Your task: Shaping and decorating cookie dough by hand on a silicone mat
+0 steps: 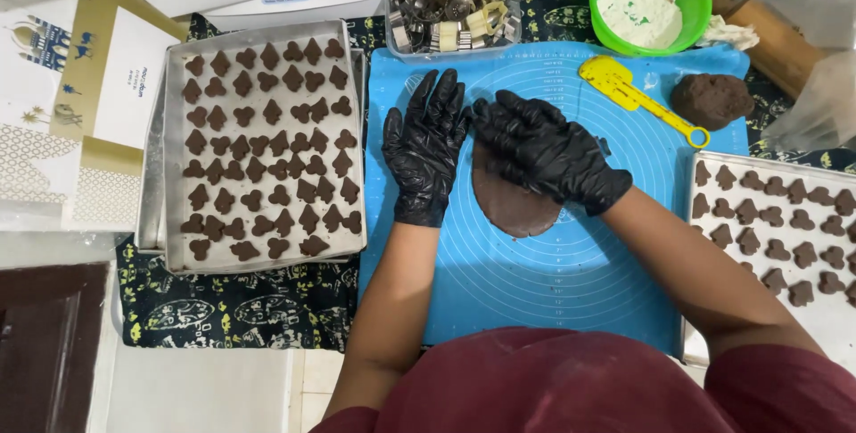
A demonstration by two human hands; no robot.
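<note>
Near the blue mat's (571, 290) top edge, the left hand (424, 149) lies flat, fingers spread, beside the dough sheet (510, 206). The right hand (546, 149) presses on it, fingers slightly apart. The sheet looks soft and tearable, best lifted from underneath at its edge.

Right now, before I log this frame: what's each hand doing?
Left hand: open, flat on the blue mat, holding nothing.
Right hand: open, pressing on the flat brown dough, gripping nothing.
</note>
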